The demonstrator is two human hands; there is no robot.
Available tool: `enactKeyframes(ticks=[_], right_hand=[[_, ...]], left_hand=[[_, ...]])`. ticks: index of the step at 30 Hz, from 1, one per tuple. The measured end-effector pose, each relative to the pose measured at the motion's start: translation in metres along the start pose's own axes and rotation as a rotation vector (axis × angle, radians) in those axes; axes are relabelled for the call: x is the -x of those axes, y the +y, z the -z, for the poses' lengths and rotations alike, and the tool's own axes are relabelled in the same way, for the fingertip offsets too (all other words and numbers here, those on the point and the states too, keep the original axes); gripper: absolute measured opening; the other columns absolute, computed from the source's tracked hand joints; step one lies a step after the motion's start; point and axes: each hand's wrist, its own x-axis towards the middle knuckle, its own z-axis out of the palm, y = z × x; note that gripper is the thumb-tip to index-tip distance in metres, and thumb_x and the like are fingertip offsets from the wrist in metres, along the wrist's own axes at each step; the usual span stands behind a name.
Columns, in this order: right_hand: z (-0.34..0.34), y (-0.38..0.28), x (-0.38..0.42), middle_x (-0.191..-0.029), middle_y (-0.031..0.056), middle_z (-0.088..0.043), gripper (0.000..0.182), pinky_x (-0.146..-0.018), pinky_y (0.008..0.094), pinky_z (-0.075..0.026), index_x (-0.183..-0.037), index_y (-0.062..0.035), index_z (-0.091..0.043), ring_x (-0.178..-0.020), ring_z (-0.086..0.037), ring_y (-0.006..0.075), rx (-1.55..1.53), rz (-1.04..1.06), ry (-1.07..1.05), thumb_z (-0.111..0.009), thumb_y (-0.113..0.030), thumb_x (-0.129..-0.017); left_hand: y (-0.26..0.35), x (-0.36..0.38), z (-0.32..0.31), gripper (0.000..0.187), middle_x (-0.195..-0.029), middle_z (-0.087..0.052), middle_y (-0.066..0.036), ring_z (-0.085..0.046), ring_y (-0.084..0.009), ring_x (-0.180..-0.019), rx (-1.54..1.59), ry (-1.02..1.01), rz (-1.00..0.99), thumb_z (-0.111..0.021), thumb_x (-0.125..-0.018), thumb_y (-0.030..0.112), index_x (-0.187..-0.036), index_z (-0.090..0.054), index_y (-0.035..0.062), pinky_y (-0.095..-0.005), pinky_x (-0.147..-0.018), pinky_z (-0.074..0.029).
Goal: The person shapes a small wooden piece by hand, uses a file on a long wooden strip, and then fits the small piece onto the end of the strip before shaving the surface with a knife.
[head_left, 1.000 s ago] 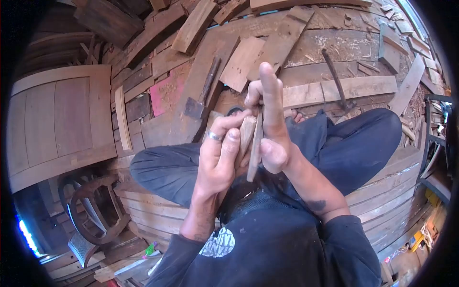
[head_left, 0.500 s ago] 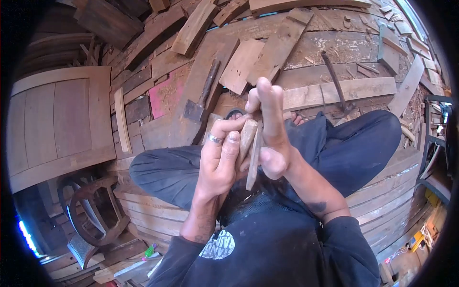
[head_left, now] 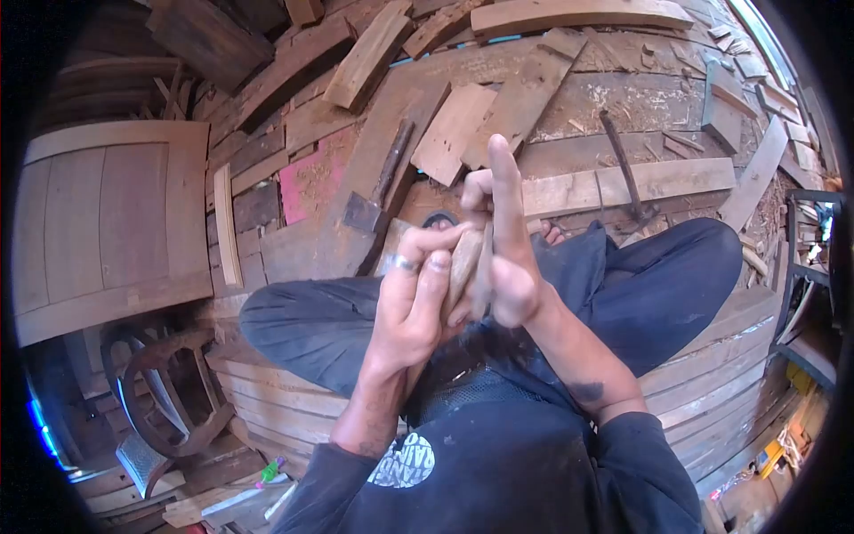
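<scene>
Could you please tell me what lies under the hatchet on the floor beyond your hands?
The hatchet rests on a broad wooden plank, with a pink board beside it. The left hand covers the plank's near end, so nothing there shows.

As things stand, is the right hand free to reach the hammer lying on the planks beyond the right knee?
Probably not at once: the right hand is pressed with the left hand around the wooden pieces. The hammer itself lies uncovered.

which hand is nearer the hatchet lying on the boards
Left. The left hand sits just below and right of the hatchet; the right hand is farther right, beyond the wood pieces both hands hold.
</scene>
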Motion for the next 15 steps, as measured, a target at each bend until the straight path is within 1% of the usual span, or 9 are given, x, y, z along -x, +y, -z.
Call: enactKeyframes(ticks=[2,5,8,9,10,11,13,14,15], right_hand=[[-0.003,0.0,-0.002,-0.102,0.0149,-0.041,0.104,-0.087,0.041,-0.037,-0.163,0.0074,-0.016,-0.092,-0.04,0.0276,-0.001,0.02,-0.015,-0.045,-0.044,-0.078],[0.003,0.023,0.003,-0.104,0.0154,-0.042,0.104,-0.086,0.0407,-0.037,-0.162,0.0078,-0.016,-0.092,-0.041,0.0281,0.07,0.042,-0.03,-0.046,-0.044,-0.077],[0.002,0.005,-0.001,-0.118,0.0206,-0.047,0.104,-0.089,0.0418,-0.039,-0.162,0.0094,-0.016,-0.092,-0.042,0.0303,0.037,0.103,-0.05,-0.046,-0.041,-0.075],[0.001,0.005,-0.001,-0.117,0.021,-0.048,0.105,-0.088,0.0418,-0.04,-0.161,0.0096,-0.017,-0.091,-0.043,0.0304,0.05,0.108,-0.039,-0.046,-0.041,-0.075],[0.0,0.004,-0.002,-0.117,0.0215,-0.049,0.105,-0.088,0.0418,-0.04,-0.161,0.0098,-0.017,-0.091,-0.043,0.0305,0.063,0.113,-0.028,-0.046,-0.042,-0.074],[-0.001,0.004,-0.002,-0.116,0.0219,-0.049,0.105,-0.087,0.0418,-0.041,-0.161,0.0099,-0.018,-0.09,-0.043,0.0305,0.076,0.117,-0.017,-0.046,-0.042,-0.074],[0.006,0.029,-0.001,-0.105,0.0185,-0.046,0.105,-0.083,0.0407,-0.04,-0.161,0.0094,-0.019,-0.089,-0.042,0.029,0.197,0.111,0.0,-0.046,-0.043,-0.074],[0.011,0.031,0.005,-0.109,0.0114,-0.042,0.107,-0.087,0.0346,-0.034,-0.164,0.0055,-0.005,-0.093,-0.037,0.0212,0.108,-0.04,-0.048,-0.046,-0.047,-0.081],[0.008,0.022,0.005,-0.111,0.015,-0.044,0.105,-0.088,0.0376,-0.037,-0.163,0.0065,-0.01,-0.093,-0.04,0.0247,0.084,-0.004,-0.039,-0.046,-0.046,-0.079]], left_hand=[[-0.003,0.002,0.001,0.027,-0.077,-0.053,-0.005,-0.044,-0.0071,-0.058,-0.048,-0.003,-0.038,-0.037,-0.114,0.015,-0.135,-0.047,0.0029,-0.0243,-0.052,-0.038],[0.0,0.001,0.001,0.026,-0.078,-0.054,-0.004,-0.043,-0.0054,-0.058,0.088,-0.013,-0.088,-0.039,-0.114,0.016,-0.133,-0.049,0.0027,-0.0227,-0.051,-0.037],[-0.001,-0.004,0.0,0.025,-0.077,-0.056,-0.007,-0.043,-0.0063,-0.052,-0.026,-0.02,-0.047,-0.038,-0.114,0.02,-0.13,-0.048,0.0045,-0.022,-0.045,-0.036],[-0.004,-0.001,0.0,0.025,-0.077,-0.057,-0.008,-0.043,-0.0066,-0.05,-0.059,-0.005,-0.018,-0.037,-0.114,0.021,-0.129,-0.048,0.005,-0.0217,-0.042,-0.036],[-0.006,-0.002,0.0,0.023,-0.077,-0.057,-0.008,-0.043,-0.0073,-0.049,-0.154,0.013,-0.084,-0.036,-0.114,0.02,-0.128,-0.047,0.0053,-0.0219,-0.042,-0.035],[-0.007,-0.002,0.002,0.023,-0.077,-0.057,-0.008,-0.043,-0.0072,-0.049,-0.087,0.0,-0.087,-0.037,-0.114,0.021,-0.128,-0.047,0.0054,-0.0219,-0.041,-0.034],[-0.006,-0.002,0.003,0.023,-0.078,-0.056,-0.008,-0.042,-0.0071,-0.049,0.051,-0.034,-0.105,-0.037,-0.114,0.021,-0.126,-0.048,0.0056,-0.022,-0.041,-0.033],[-0.005,-0.003,-0.001,0.023,-0.077,-0.056,-0.007,-0.042,-0.0072,-0.048,0.076,0.017,-0.085,-0.037,-0.114,0.022,-0.126,-0.048,0.0057,-0.0219,-0.04,-0.032],[-0.007,-0.003,0.001,0.023,-0.077,-0.056,-0.008,-0.041,-0.0071,-0.047,0.031,0.002,-0.067,-0.037,-0.114,0.022,-0.127,-0.048,0.0057,-0.0216,-0.04,-0.032]])
